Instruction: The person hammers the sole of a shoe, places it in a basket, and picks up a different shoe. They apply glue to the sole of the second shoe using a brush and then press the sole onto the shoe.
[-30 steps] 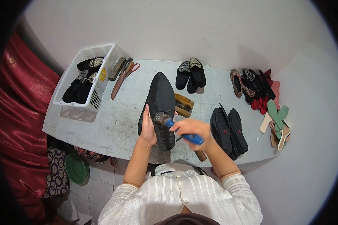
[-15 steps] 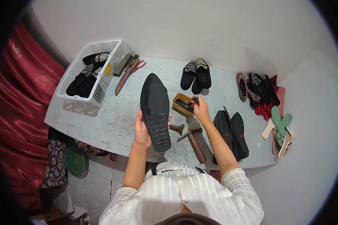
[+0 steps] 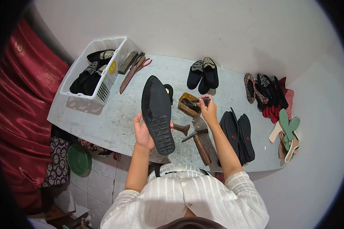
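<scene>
My left hand (image 3: pixel 143 134) grips a black shoe sole (image 3: pixel 156 110) near its heel end, holding it upright with the treaded underside facing me. Part of a black item with a pale patch (image 3: pixel 168 91) shows behind the sole; most of it is hidden. My right hand (image 3: pixel 208 108) pinches a blue-handled brush (image 3: pixel 206 99) over a small yellowish box (image 3: pixel 192 110) with dark contents. The brush tip is at the box and hard to make out. Below the box lie a hammer (image 3: pixel 201 149) and a metal-headed tool (image 3: pixel 182 129), partly behind the sole.
A white crate (image 3: pixel 99 95) of black shoes stands at the left, beside pincers (image 3: pixel 132 74) and a block (image 3: pixel 128 63). Black shoes (image 3: pixel 203 76) sit at the back. To the right are black soles (image 3: pixel 239 133), more shoes (image 3: pixel 265 89) and green insoles (image 3: pixel 286 126).
My right hand has shifted slightly, and the blue handle now lies more level at the box. The sole has tilted a little, and the black item behind it has come into sight.
</scene>
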A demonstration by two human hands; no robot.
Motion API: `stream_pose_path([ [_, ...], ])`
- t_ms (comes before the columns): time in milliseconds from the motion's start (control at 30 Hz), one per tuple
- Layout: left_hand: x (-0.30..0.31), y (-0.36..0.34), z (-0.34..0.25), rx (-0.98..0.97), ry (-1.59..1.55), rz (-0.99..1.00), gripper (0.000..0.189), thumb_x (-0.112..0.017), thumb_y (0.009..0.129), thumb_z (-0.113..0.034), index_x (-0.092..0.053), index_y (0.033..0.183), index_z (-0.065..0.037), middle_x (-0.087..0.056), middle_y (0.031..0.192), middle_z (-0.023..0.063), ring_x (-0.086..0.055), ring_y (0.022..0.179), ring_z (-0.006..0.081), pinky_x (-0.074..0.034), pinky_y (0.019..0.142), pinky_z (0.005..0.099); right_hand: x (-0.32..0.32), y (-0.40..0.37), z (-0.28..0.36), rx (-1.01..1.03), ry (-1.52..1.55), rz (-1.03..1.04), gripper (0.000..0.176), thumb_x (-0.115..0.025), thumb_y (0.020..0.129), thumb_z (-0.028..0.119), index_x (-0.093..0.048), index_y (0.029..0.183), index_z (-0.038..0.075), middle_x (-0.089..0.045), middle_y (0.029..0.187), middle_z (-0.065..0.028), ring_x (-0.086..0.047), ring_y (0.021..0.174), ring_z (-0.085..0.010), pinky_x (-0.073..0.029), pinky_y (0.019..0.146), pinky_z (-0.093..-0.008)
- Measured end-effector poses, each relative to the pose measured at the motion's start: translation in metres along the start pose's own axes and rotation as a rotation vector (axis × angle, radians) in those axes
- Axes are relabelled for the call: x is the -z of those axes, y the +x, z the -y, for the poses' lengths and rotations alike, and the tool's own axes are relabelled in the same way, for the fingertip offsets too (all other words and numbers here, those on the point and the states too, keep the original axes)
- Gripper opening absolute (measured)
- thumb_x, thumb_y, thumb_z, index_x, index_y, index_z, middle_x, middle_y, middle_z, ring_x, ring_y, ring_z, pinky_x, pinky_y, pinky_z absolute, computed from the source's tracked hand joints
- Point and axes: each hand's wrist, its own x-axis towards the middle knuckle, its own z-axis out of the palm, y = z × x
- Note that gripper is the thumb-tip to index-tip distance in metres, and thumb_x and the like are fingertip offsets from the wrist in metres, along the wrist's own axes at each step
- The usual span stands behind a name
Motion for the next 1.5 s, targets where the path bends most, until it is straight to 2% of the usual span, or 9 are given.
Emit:
stream_pose_path([
  [100, 0.004, 0.005, 0.003, 0.112, 0.022, -0.002, 0.083, -0.017, 0.087, -0.063, -0.037, 0.132, 0.003, -0.048, 0.126, 0.0164, -0.057, 0.081, 0.0284, -0.049, 0.073, 0.0397, 0.011, 0.006, 0.037, 0.098, 0.030, -0.099, 0.015, -0.055, 0.091, 0.014, -0.053, 0.095, 0.000, -0.063, 0.082, -0.0083, -0.064, 0.071, -0.0130, -0.049, 0.063, -0.0254],
  [167, -0.009, 0.008, 0.006, 0.067, 0.092, -0.040, 0.080, -0.018, 0.087, -0.066, -0.051, 0.115, 0.001, -0.061, 0.087, 0.0173, -0.061, 0.076, 0.0253, -0.052, 0.069, 0.0368, 0.019, 0.007, 0.077, 0.229, 0.222, -0.177, 0.016, -0.056, 0.090, 0.014, -0.053, 0.095, -0.001, -0.063, 0.090, -0.0076, -0.063, 0.073, -0.0116, -0.050, 0.065, -0.0243],
  [367, -0.013, 0.012, 0.014, 0.134, 0.127, 0.016, 0.076, -0.020, 0.088, -0.065, -0.053, 0.110, 0.001, -0.062, 0.084, 0.0171, -0.062, 0.073, 0.0252, -0.052, 0.066, 0.0358, 0.039, 0.002, 0.174, 0.580, 0.440, -0.046, 0.016, -0.051, 0.091, 0.011, -0.049, 0.100, -0.002, -0.059, 0.103, -0.0194, -0.063, 0.080, -0.0173, -0.052, 0.071, -0.0286],
  [700, -0.012, 0.006, 0.007, 0.204, 0.062, 0.077, 0.076, -0.020, 0.088, -0.064, -0.052, 0.111, 0.000, -0.062, 0.086, 0.0173, -0.062, 0.071, 0.0261, -0.052, 0.064, 0.0366, 0.029, -0.020, 0.190, 0.644, 0.376, 0.333, 0.011, -0.058, 0.080, -0.001, -0.054, 0.090, 0.001, -0.063, 0.095, -0.0158, -0.063, 0.074, -0.0178, -0.051, 0.068, -0.0278],
  [833, -0.010, 0.003, 0.007, 0.213, 0.075, 0.109, 0.075, -0.019, 0.088, -0.064, -0.051, 0.112, -0.001, -0.061, 0.087, 0.0160, -0.061, 0.071, 0.0254, -0.051, 0.064, 0.0363, 0.023, -0.012, 0.206, 0.839, 0.112, 0.150, 0.015, -0.063, 0.073, -0.001, -0.054, 0.085, 0.001, -0.065, 0.089, -0.0143, -0.063, 0.073, -0.0209, -0.051, 0.067, -0.0284],
  [1067, -0.010, 0.002, 0.000, 0.171, 0.121, 0.077, 0.074, -0.019, 0.089, -0.064, -0.050, 0.112, -0.001, -0.061, 0.086, 0.0157, -0.060, 0.071, 0.0237, -0.051, 0.065, 0.0350, 0.022, -0.028, 0.197, 0.630, 0.336, 0.387, 0.022, -0.066, 0.071, -0.004, -0.056, 0.089, 0.002, -0.065, 0.094, -0.0131, -0.064, 0.080, -0.0246, -0.052, 0.070, -0.0305],
  [1167, -0.011, 0.002, -0.003, 0.140, 0.113, 0.096, 0.074, -0.018, 0.089, -0.063, -0.051, 0.112, -0.001, -0.061, 0.085, 0.0159, -0.060, 0.071, 0.0232, -0.051, 0.065, 0.0342, 0.012, -0.023, 0.205, 0.711, 0.253, 0.201, 0.021, -0.066, 0.072, -0.004, -0.057, 0.089, 0.002, -0.065, 0.095, -0.0131, -0.064, 0.081, -0.0244, -0.052, 0.070, -0.0303],
  [1400, -0.008, 0.003, 0.001, 0.111, 0.145, 0.029, 0.073, -0.019, 0.089, -0.063, -0.051, 0.113, -0.002, -0.062, 0.088, 0.0148, -0.062, 0.074, 0.0231, -0.052, 0.068, 0.0346, 0.005, -0.032, 0.210, 0.927, 0.018, 0.253, 0.030, -0.076, 0.068, 0.017, -0.060, 0.090, 0.003, -0.065, 0.097, -0.0127, -0.065, 0.077, -0.0247, -0.052, 0.065, -0.0308],
  [1500, -0.002, 0.009, 0.004, 0.064, 0.067, -0.053, 0.070, -0.018, 0.091, -0.060, -0.039, 0.130, -0.005, -0.054, 0.117, 0.0154, -0.061, 0.095, 0.0240, -0.052, 0.080, 0.0403, 0.005, -0.039, 0.214, 0.976, -0.017, 0.395, 0.027, -0.073, 0.073, 0.022, -0.061, 0.089, 0.003, -0.065, 0.096, -0.0115, -0.065, 0.073, -0.0244, -0.052, 0.062, -0.0303],
])
